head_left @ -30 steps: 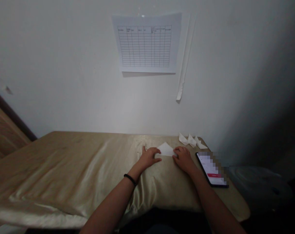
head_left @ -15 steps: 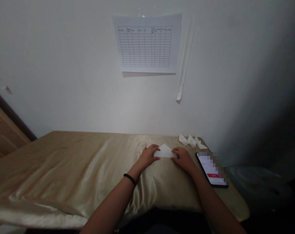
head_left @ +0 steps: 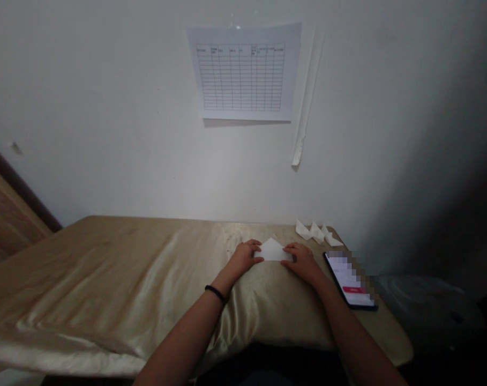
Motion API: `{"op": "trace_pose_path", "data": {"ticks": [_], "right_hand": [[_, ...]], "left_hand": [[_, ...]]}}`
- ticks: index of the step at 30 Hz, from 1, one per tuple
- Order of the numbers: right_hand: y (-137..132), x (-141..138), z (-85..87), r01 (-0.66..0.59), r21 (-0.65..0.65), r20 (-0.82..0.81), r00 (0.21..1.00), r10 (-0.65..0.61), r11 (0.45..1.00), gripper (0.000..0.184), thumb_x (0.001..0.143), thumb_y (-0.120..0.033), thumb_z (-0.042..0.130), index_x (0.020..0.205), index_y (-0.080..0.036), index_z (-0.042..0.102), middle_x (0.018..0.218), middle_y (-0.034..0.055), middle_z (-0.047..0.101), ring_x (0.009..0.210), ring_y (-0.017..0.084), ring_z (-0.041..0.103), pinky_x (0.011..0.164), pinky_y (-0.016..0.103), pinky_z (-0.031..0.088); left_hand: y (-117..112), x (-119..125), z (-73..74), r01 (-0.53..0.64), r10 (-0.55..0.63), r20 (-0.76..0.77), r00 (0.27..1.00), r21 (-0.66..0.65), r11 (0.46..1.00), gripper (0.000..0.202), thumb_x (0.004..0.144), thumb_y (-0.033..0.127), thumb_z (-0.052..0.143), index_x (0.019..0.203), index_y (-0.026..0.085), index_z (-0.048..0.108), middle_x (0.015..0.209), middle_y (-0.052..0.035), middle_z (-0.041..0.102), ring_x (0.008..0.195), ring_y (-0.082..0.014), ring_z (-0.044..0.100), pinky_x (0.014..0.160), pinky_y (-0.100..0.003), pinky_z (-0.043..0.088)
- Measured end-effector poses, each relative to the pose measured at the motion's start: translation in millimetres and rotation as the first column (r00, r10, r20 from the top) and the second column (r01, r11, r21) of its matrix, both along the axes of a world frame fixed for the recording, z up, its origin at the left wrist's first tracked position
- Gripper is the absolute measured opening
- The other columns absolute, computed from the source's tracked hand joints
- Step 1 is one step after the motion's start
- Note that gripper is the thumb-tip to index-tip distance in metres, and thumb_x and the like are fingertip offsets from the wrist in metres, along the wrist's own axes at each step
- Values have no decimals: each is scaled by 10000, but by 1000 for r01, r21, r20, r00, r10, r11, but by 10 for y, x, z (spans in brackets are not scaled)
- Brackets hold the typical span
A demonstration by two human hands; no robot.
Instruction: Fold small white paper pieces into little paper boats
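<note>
A small sheet of white paper (head_left: 272, 251), folded to a peak at its top, lies on the cloth-covered table between my hands. My left hand (head_left: 245, 256) grips its left end, thumb at the near edge and fingers curled over the far side. At the right end my right hand (head_left: 301, 259) holds it the same way. Several folded white paper boats (head_left: 317, 232) stand in a row beyond my right hand, near the wall. The paper's outer corners are hidden under my fingers.
A phone (head_left: 350, 281) with a lit screen lies right of my right forearm. Shiny gold cloth (head_left: 126, 284) covers the table in wrinkles. A printed table sheet (head_left: 243, 75) hangs on the white wall behind. Beyond the table's right edge is a dark, bulky object (head_left: 428, 305).
Almost nothing differs. Both hands keep hold of the folded paper, with only slight finger shifts; the view has moved very slightly.
</note>
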State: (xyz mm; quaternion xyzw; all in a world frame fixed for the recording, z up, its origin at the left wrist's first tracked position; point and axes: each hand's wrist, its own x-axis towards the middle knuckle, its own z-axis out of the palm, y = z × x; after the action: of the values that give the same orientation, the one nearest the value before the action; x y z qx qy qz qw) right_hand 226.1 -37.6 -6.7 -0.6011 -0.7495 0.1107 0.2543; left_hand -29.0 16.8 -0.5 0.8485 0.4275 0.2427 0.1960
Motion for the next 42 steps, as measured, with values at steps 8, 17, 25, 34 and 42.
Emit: {"op": "trace_pose_path", "data": {"ticks": [8, 17, 25, 34, 42], "right_hand": [[55, -28, -64, 78, 9, -37, 996, -77, 997, 381, 760, -315, 752, 1131, -226, 738, 1231, 87, 678, 1193, 271, 566, 1082, 445, 374], [-9, -56, -38, 96, 18, -23, 995, -96, 995, 446, 768, -350, 750, 1196, -233, 704, 1275, 88, 663, 1252, 297, 523, 1122, 482, 309], [-38, -50, 6, 47, 63, 61, 997, -51, 997, 377, 812, -430, 710, 1143, -248, 719, 1261, 79, 671, 1243, 291, 528, 1160, 549, 209], [-64, -65, 75, -4, 85, 56, 998, -1, 996, 242, 946, -380, 547, 975, -262, 755, 1160, 63, 718, 1181, 270, 576, 1174, 634, 61], [-41, -58, 66, -1, 130, 76, 997, -9, 992, 283, 981, -349, 476, 903, -223, 718, 1055, 70, 731, 1096, 252, 612, 1187, 587, 109]], "left_hand": [[-58, 26, -60, -8, 16, -95, 995, 88, 996, 488, 762, 458, 807, 1182, 239, 686, 1261, -68, 677, 1215, -292, 564, 1089, -451, 371], [-94, 57, 28, -21, 35, -151, 988, 92, 995, 348, 823, 423, 770, 1119, 248, 713, 1211, -50, 687, 1171, -285, 567, 1043, -439, 384], [-148, 40, 74, -4, 20, -149, 989, 105, 995, 280, 901, 457, 674, 1088, 259, 738, 1201, -49, 695, 1166, -266, 572, 1073, -439, 349], [-120, 30, 80, 28, 0, -180, 984, 153, 988, 296, 978, 465, 561, 1017, 247, 758, 1132, -53, 723, 1107, -234, 599, 1063, -413, 344], [-167, 39, 156, -32, 40, -104, 994, 77, 997, 245, 872, 460, 714, 984, 248, 763, 1118, -51, 757, 1130, -259, 631, 1142, -477, 279]]}}
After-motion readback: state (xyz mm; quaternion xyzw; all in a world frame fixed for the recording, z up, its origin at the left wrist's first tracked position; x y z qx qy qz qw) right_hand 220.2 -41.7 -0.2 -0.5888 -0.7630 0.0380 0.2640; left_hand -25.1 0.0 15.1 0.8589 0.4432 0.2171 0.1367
